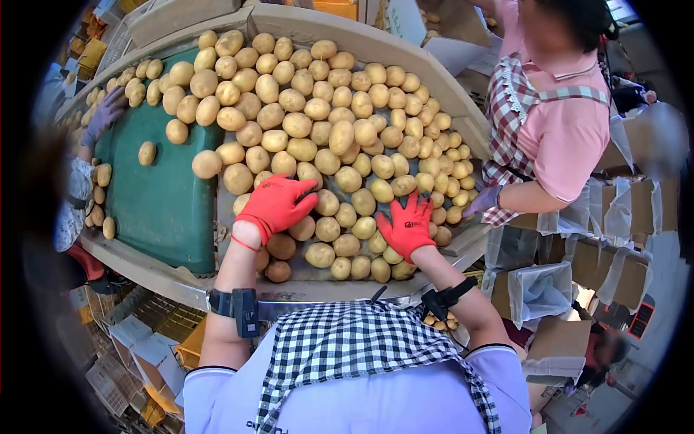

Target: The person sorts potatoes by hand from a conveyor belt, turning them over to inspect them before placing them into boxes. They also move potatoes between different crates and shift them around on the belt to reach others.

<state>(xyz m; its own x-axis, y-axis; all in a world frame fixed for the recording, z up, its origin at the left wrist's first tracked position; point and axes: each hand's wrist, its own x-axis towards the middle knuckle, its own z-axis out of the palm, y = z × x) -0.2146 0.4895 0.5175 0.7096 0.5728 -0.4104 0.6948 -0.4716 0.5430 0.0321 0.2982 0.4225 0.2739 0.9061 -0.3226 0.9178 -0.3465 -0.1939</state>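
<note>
Many yellow-brown potatoes [316, 109] lie crowded on a sorting table with a raised beige rim [416, 54]. My left hand [278, 205], in a red glove, rests palm down on the potatoes at the middle, its fingers apart and pointing to the upper right beside a potato [309, 174]. Further right, my right hand [408, 226], also red-gloved, lies over potatoes near the front edge with its fingers spread. Neither hand is closed round a potato; what is under the palms is hidden.
A green belt [163, 199] with a single potato [147, 153] adjoins at left. A co-worker's purple-gloved hand [108, 112] reaches in there. Another person in a checked apron [506, 108] stands at right, a gloved hand [483, 201] by the potatoes. Lined cardboard boxes [541, 289] stand at lower right.
</note>
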